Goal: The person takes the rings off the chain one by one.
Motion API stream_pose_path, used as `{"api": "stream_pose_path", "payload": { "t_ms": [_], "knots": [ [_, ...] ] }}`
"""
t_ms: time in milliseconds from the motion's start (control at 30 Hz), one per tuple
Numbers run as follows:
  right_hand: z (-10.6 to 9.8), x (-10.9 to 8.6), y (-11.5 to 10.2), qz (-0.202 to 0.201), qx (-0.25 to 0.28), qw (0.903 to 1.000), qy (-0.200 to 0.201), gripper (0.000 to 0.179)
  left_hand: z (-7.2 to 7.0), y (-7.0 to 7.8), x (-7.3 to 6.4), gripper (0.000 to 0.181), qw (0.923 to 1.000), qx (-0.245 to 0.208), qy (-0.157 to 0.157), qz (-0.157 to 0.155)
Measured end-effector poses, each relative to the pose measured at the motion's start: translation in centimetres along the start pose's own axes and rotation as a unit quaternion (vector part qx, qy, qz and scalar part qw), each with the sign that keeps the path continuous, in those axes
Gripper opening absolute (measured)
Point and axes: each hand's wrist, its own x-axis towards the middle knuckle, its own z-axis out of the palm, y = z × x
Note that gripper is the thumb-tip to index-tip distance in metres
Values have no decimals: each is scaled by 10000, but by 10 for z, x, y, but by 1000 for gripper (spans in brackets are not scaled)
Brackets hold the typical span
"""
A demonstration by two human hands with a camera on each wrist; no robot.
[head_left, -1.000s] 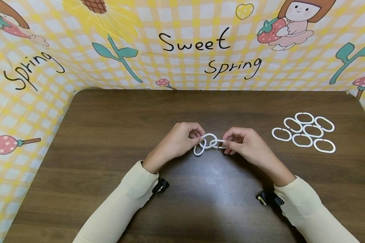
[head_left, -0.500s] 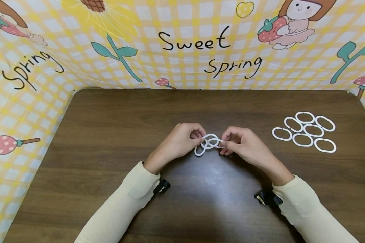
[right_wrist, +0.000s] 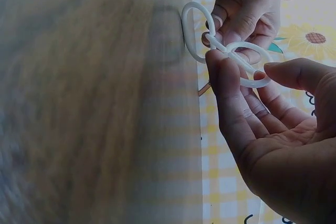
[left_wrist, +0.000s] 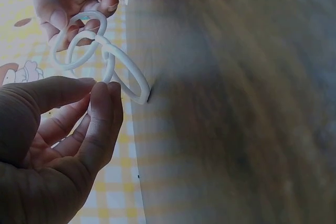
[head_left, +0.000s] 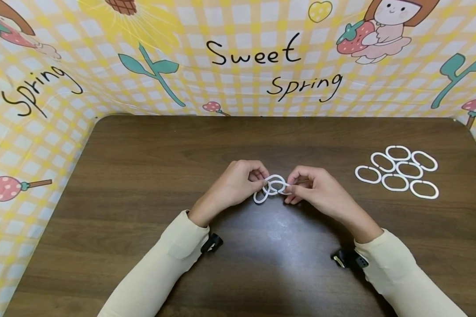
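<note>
My left hand (head_left: pixel 238 181) pinches a white plastic chain link (head_left: pixel 277 176) between thumb and fingertips, just above the middle of the table. Hooked through it, a second white link (left_wrist: pixel 132 65) hangs down to the tabletop on the left. Opposite, the thumb and fingers of my right hand (head_left: pixel 315 187) pinch a third white link (right_wrist: pixel 257 84). This one overlaps the middle link; in the left wrist view the two cross each other. Fingertips hide parts of the links, so whether the third link's gap is closed cannot be told.
Several loose white oval links (head_left: pixel 394 182) lie in a flat cluster at the right of the brown wooden table (head_left: pixel 182 145). A yellow checked cloth (head_left: pixel 238 94) stands along the back and sides.
My right hand has moved slightly left toward my left hand. Its link now overlaps more of the middle link. The left hand has barely moved.
</note>
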Motion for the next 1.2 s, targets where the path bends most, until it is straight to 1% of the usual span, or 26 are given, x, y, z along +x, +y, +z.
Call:
{"api": "stream_pose_path", "payload": {
  "t_ms": [267, 667, 900, 1200],
  "knots": [
    [0, -2, -2, -76, 49, 9999, -99, 11, 0, 0, 1, 6, 10000, 13, -4, -67],
    [2, -5, -3, -187, -384, 9991, -35, 5, 0, 2, 1, 5, 9998, 152, -5, -126],
    [2, -6, -3, -185, -438, 9989, 3, 3, 0, 3, 1, 5, 9998, 128, 27, -132],
    [4, -9, -3, -213, -442, 9988, 55, 5, 0, 4, 1, 5, 9996, 153, 49, -214]
  ]
}}
